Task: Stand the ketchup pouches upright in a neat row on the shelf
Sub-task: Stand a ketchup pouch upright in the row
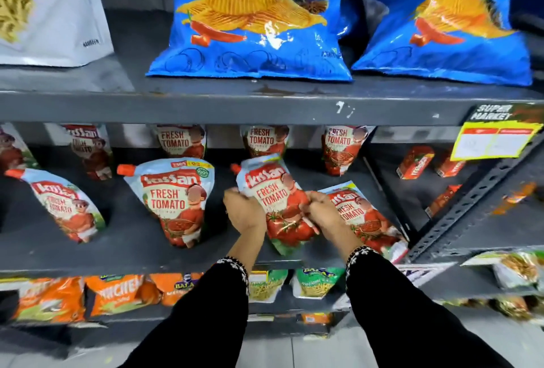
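On the grey middle shelf (135,253) stand red-and-white ketchup pouches with orange caps. My left hand (244,211) and my right hand (323,211) grip the two sides of one pouch (276,200), which tilts to the left at the front. To its left a front pouch (176,200) stands upright, and another (66,205) leans at the far left. A pouch (362,214) lies slanted behind my right hand. Several more pouches (182,141) stand in a back row.
Blue crisp bags (256,20) sit on the shelf above, beside a white pasta bag (50,8). Small red cartons (415,161) lie on the right section. A yellow price tag (494,141) hangs at the upper right. Orange and green snack packs (117,294) fill the shelf below.
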